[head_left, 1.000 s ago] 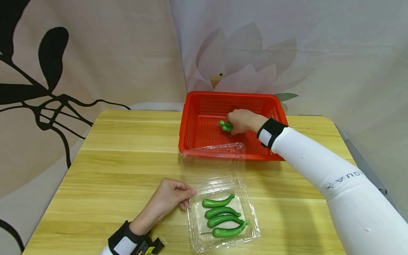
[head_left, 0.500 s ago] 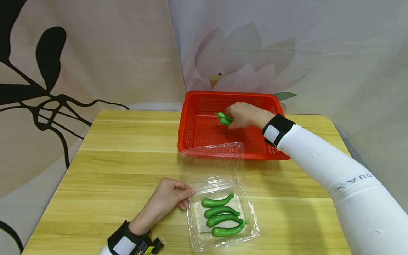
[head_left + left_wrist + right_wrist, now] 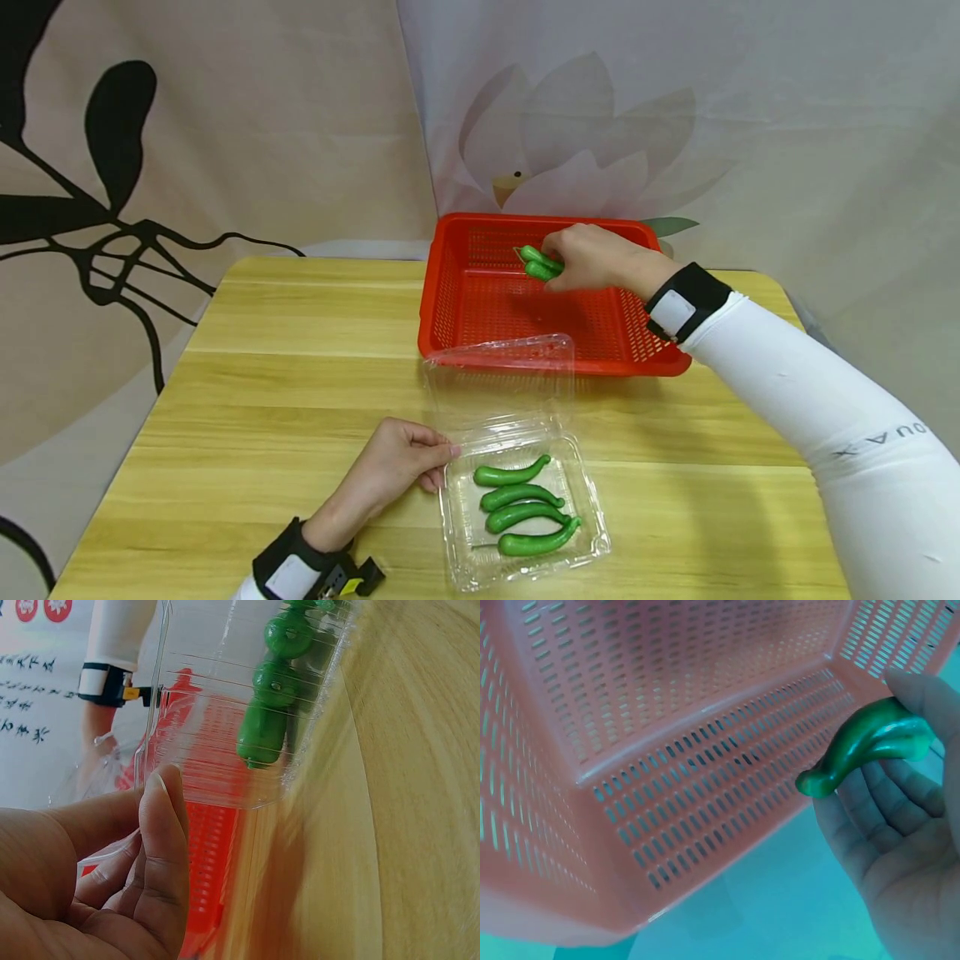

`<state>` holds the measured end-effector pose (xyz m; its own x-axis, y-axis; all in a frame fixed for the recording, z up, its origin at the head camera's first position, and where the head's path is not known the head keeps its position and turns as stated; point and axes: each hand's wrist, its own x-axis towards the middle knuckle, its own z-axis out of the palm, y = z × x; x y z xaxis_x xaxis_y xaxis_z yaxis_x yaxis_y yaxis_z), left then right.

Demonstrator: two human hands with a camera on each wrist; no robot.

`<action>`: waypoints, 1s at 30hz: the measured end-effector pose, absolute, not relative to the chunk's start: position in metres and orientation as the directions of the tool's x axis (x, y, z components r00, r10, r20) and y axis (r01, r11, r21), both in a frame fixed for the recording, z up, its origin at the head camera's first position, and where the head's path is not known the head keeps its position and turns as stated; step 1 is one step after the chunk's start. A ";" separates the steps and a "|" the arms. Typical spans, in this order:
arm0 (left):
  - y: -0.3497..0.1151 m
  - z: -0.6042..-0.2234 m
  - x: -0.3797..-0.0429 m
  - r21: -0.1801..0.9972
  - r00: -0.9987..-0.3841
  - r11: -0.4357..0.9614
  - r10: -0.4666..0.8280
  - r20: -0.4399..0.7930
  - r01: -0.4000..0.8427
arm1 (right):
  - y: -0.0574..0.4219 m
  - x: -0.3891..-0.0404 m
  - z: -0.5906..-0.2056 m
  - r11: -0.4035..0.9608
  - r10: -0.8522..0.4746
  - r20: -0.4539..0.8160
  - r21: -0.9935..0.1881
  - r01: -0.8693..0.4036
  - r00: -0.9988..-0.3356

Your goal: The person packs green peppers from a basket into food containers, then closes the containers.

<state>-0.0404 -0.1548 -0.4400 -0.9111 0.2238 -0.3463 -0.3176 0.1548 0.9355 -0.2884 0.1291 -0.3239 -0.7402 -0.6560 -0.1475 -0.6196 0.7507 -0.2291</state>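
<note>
My left hand pinches the left rim of a clear plastic clamshell box, thumb on top. Its lid lies folded back toward the basket. Inside the box several green chili peppers lie in a row; the left wrist view shows the green peppers end-on through the clear wall. Over the red basket, my right hand holds two green chili peppers between thumb and fingers. The right wrist view shows a curved green pepper across the fingers.
The slotted basket stands at the back of the wooden table, its front rim behind the raised lid. A printed cloth hangs behind the table. The white right sleeve reaches over the table's right side.
My right hand has risen from the basket floor with the two peppers, shifting up and slightly right in the head view. The left hand and the box stay in place.
</note>
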 end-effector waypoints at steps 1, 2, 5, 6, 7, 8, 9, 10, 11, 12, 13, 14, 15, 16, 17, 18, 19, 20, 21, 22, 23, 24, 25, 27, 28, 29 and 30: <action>-0.155 -0.440 -0.040 0.935 -0.911 0.155 0.223 -0.346 -0.318 | 0.130 -0.287 -0.322 0.751 -0.655 -0.141 -0.230 -0.619 -0.742; -0.155 -0.440 -0.040 0.935 -0.911 0.157 0.222 -0.347 -0.318 | 0.130 -0.286 -0.320 0.750 -0.655 -0.136 -0.232 -0.619 -0.743; -0.155 -0.440 -0.041 0.935 -0.912 0.157 0.220 -0.348 -0.319 | 0.132 -0.282 -0.316 0.749 -0.654 -0.119 -0.238 -0.618 -0.747; -0.155 -0.440 -0.041 0.935 -0.912 0.157 0.218 -0.348 -0.319 | 0.132 -0.281 -0.315 0.747 -0.656 -0.115 -0.238 -0.621 -0.746; -0.155 -0.440 -0.041 0.935 -0.912 0.156 0.218 -0.347 -0.318 | 0.132 -0.280 -0.314 0.744 -0.659 -0.111 -0.238 -0.624 -0.744; -0.155 -0.441 -0.041 0.935 -0.912 0.155 0.218 -0.346 -0.318 | 0.132 -0.278 -0.313 0.741 -0.663 -0.109 -0.237 -0.629 -0.740; -0.155 -0.441 -0.042 0.936 -0.913 0.153 0.219 -0.345 -0.317 | 0.133 -0.277 -0.313 0.737 -0.667 -0.107 -0.236 -0.633 -0.737; -0.155 -0.441 -0.042 0.936 -0.913 0.153 0.218 -0.344 -0.316 | 0.133 -0.276 -0.313 0.733 -0.672 -0.103 -0.235 -0.638 -0.734; -0.155 -0.441 -0.042 0.937 -0.913 0.153 0.219 -0.343 -0.315 | 0.133 -0.275 -0.312 0.730 -0.676 -0.100 -0.232 -0.643 -0.730; -0.155 -0.441 -0.042 0.936 -0.913 0.153 0.219 -0.344 -0.316 | 0.133 -0.273 -0.312 0.727 -0.679 -0.096 -0.229 -0.648 -0.728; -0.155 -0.441 -0.042 0.936 -0.913 0.155 0.219 -0.345 -0.316 | 0.134 -0.272 -0.311 0.724 -0.682 -0.091 -0.226 -0.652 -0.726; -0.155 -0.442 -0.042 0.935 -0.912 0.157 0.219 -0.346 -0.317 | 0.134 -0.270 -0.311 0.721 -0.685 -0.085 -0.226 -0.655 -0.724; -0.155 -0.442 -0.042 0.935 -0.912 0.158 0.218 -0.347 -0.318 | 0.135 -0.269 -0.310 0.718 -0.687 -0.077 -0.227 -0.659 -0.722; -0.155 -0.442 -0.042 0.934 -0.912 0.159 0.217 -0.349 -0.319 | 0.135 -0.266 -0.308 0.715 -0.689 -0.069 -0.224 -0.662 -0.721; -0.155 -0.442 -0.042 0.934 -0.912 0.160 0.216 -0.350 -0.320 | 0.135 -0.264 -0.307 0.713 -0.691 -0.062 -0.223 -0.665 -0.720; -0.155 -0.442 -0.042 0.933 -0.912 0.160 0.215 -0.350 -0.321 | 0.136 -0.262 -0.305 0.710 -0.693 -0.053 -0.224 -0.668 -0.719; -0.155 -0.442 -0.042 0.933 -0.912 0.160 0.215 -0.350 -0.321 | 0.136 -0.260 -0.303 0.706 -0.696 -0.044 -0.225 -0.672 -0.717; -0.155 -0.442 -0.043 0.934 -0.911 0.158 0.215 -0.351 -0.322 | 0.136 -0.258 -0.302 0.703 -0.698 -0.034 -0.224 -0.675 -0.715; -0.155 -0.443 -0.043 0.934 -0.912 0.157 0.216 -0.350 -0.321 | 0.137 -0.255 -0.300 0.698 -0.701 -0.023 -0.223 -0.680 -0.712; -0.155 -0.443 -0.043 0.934 -0.912 0.155 0.217 -0.349 -0.321 | 0.137 -0.253 -0.298 0.694 -0.704 -0.013 -0.222 -0.685 -0.710; -0.155 -0.443 -0.043 0.935 -0.912 0.155 0.218 -0.348 -0.320 | 0.138 -0.251 -0.296 0.689 -0.707 0.000 -0.224 -0.689 -0.707; -0.155 -0.443 -0.043 0.935 -0.912 0.155 0.219 -0.347 -0.319 | 0.138 -0.248 -0.295 0.683 -0.711 0.011 -0.225 -0.695 -0.703; -0.155 -0.443 -0.043 0.935 -0.912 0.155 0.219 -0.346 -0.318 | 0.139 -0.246 -0.294 0.677 -0.716 0.024 -0.223 -0.702 -0.698; -0.155 -0.443 -0.044 0.936 -0.913 0.155 0.219 -0.345 -0.316 | 0.140 -0.241 -0.292 0.663 -0.724 0.052 -0.223 -0.715 -0.688; -0.155 -0.443 -0.043 0.936 -0.913 0.156 0.220 -0.344 -0.315 | 0.141 -0.238 -0.291 0.654 -0.730 0.066 -0.222 -0.723 -0.681; -0.155 -0.443 -0.043 0.936 -0.913 0.156 0.220 -0.343 -0.314 | 0.142 -0.234 -0.290 0.645 -0.736 0.080 -0.219 -0.732 -0.672; -0.155 -0.443 -0.043 0.937 -0.914 0.155 0.219 -0.342 -0.313 | 0.142 -0.231 -0.289 0.635 -0.743 0.094 -0.215 -0.742 -0.663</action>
